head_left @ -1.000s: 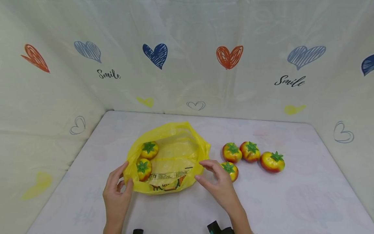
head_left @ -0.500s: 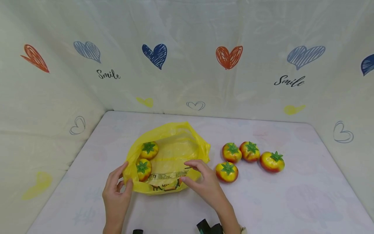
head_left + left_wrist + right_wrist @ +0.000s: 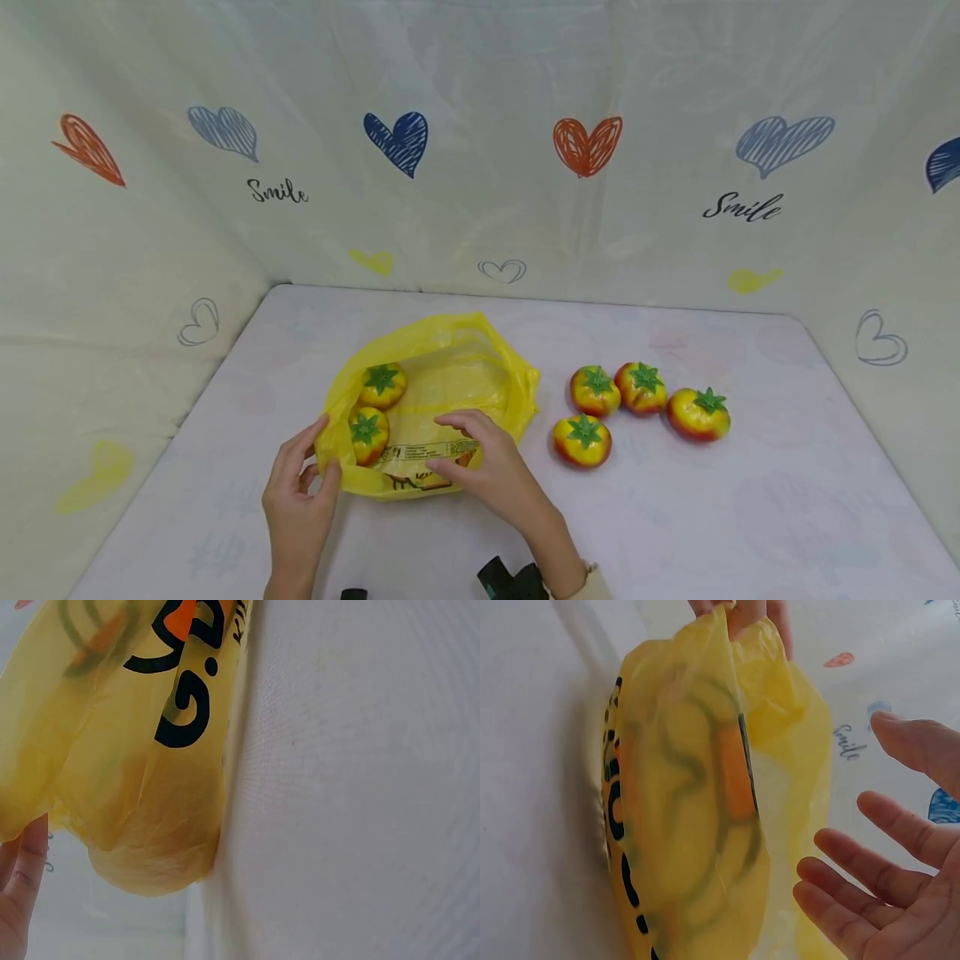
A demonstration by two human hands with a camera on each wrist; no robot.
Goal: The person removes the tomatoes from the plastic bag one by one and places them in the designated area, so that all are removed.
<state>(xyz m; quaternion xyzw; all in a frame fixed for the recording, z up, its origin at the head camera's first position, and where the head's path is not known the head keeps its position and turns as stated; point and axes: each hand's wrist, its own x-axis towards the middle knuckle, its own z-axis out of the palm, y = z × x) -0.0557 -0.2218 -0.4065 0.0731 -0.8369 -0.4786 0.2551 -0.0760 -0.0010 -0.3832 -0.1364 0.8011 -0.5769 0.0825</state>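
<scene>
A yellow plastic bag (image 3: 450, 333) with black and orange print lies on the table, its mouth wide and facing up. Inside, at its left, sit two yellow-red tomato-like fruits (image 3: 370, 436) with green star-shaped tops. My left hand (image 3: 300, 492) pinches the bag's left rim between thumb and fingers, as the right wrist view also shows. Over the front right part of the bag's mouth hovers my right hand (image 3: 498, 475), its fingers spread and nothing in them. In the right wrist view the right palm (image 3: 907, 900) stands beside the bag, apart from it.
Several more such fruits lie right of the bag; the nearest fruit (image 3: 582, 442) is close to the right hand, the farthest fruit (image 3: 699, 415) further right. A white cloth wall (image 3: 480, 208) with printed hearts rises behind the table (image 3: 750, 517). Black wrist gear (image 3: 513, 579) shows below.
My right hand has moved left, from the bag's right rim to over its mouth, uncovering the nearest fruit outside. The left hand and the bag stay nearly still.
</scene>
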